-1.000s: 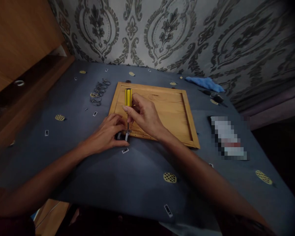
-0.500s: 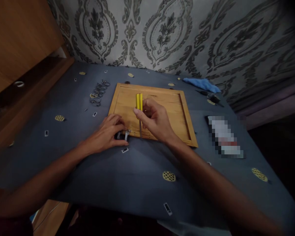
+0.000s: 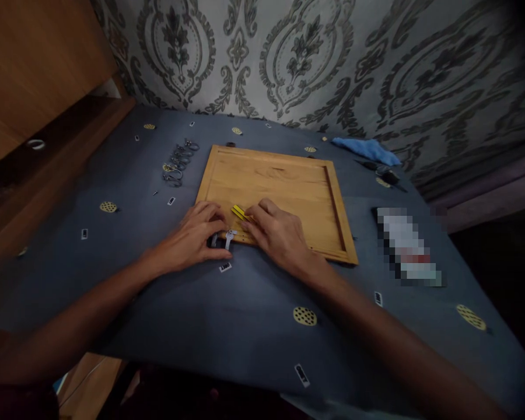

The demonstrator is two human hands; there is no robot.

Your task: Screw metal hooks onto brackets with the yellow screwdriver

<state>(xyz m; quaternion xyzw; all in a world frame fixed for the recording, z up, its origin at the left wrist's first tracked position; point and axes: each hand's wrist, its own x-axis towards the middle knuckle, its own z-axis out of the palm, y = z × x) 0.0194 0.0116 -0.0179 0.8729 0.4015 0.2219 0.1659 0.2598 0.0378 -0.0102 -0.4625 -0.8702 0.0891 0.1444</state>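
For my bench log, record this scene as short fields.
Left hand: around a metal fitting, grip unclear
Right hand: holding a yellow-handled tool, tilted
Surface: wooden panel, flat on patterned tablecloth
Fitting position: panel's near edge, toward its left corner
Left of panel: small metal parts, in a row
Right of panel: blue cloth, pixelated item

Bare hands and forearms, dark maroon clothing.
The left hand (image 3: 199, 230) and right hand (image 3: 280, 236) are bare, as are both forearms; a deep maroon sleeve (image 3: 21, 391) shows at the lower left, its edge lost in shadow; dark cloth (image 3: 170, 394) at the bottom centre runs from maroon to near black, with one small, blurred reddish spot (image 3: 214, 394); its weave is too dim to tell.
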